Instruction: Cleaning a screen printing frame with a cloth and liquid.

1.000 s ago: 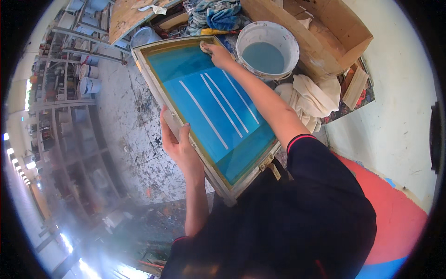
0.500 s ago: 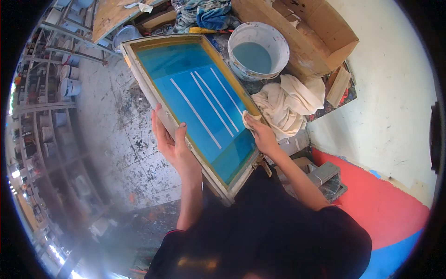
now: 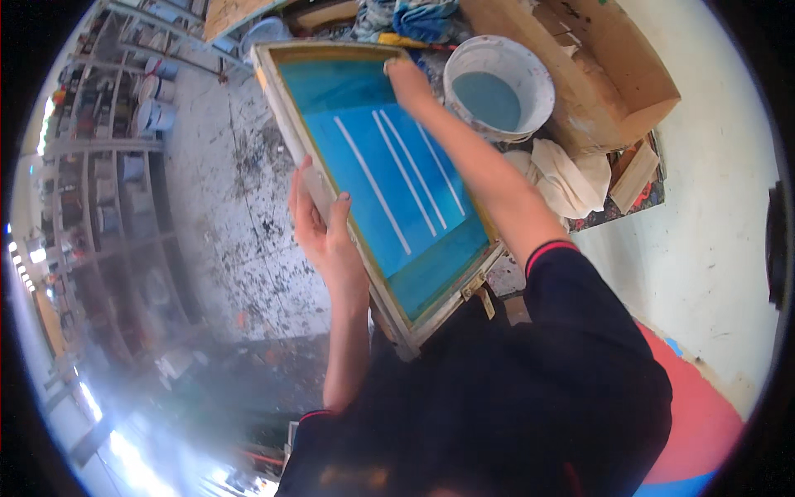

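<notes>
A framed screen [image 3: 385, 261] with a blue mesh and several straight white stripes is held tilted over my dark shirt. My left hand [image 3: 323, 228] is closed on the frame's left side, thumb over the edge. Up at the top right corner of the screen, my right hand [image 3: 406, 83] is pressed on the inner edge, closed round a small pale cloth that is mostly hidden by the fingers. Just right of that hand stands a white bucket [image 3: 530, 66] holding grey-blue liquid.
A cardboard box [image 3: 638, 99], a cream cloth [image 3: 571, 178] and blue rags [image 3: 418, 21] lie on the bench behind. A pale wall [image 3: 712, 232] rises at the right. Shelving with buckets [image 3: 155, 112] lines the left, beyond a paint-spattered floor [image 3: 215, 232].
My right hand was at the top, went down the right side to near the stripes' lower ends half a second ago, and is back at the top. My left hand keeps its grip.
</notes>
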`<action>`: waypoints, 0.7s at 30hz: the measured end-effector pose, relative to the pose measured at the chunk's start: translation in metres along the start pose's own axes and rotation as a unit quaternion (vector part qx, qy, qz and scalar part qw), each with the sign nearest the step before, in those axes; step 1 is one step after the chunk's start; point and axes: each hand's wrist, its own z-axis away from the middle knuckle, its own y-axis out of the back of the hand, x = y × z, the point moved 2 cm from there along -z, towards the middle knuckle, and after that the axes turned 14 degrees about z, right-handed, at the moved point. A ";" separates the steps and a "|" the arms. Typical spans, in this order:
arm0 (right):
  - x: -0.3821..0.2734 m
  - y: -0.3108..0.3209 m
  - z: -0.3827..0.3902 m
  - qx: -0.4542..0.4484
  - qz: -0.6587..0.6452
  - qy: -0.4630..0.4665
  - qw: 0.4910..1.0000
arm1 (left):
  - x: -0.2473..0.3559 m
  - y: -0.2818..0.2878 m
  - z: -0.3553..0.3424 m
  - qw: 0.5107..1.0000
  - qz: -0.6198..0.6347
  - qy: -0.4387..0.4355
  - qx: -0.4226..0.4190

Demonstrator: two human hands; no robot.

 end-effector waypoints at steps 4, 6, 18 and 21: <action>0.014 -0.017 -0.037 -0.003 0.039 0.018 0.999 | -0.004 0.000 -0.008 1.000 0.010 -0.001 0.009; 0.014 -0.016 -0.042 -0.008 0.039 0.040 0.998 | -0.004 0.005 -0.011 0.998 -0.052 -0.030 -0.001; 0.007 0.005 0.013 -0.113 0.104 0.084 0.985 | -0.014 0.021 -0.014 0.995 -0.080 -0.057 0.031; 0.021 0.021 0.035 -0.129 0.120 0.138 0.975 | -0.014 0.022 -0.014 0.996 -0.071 -0.053 0.027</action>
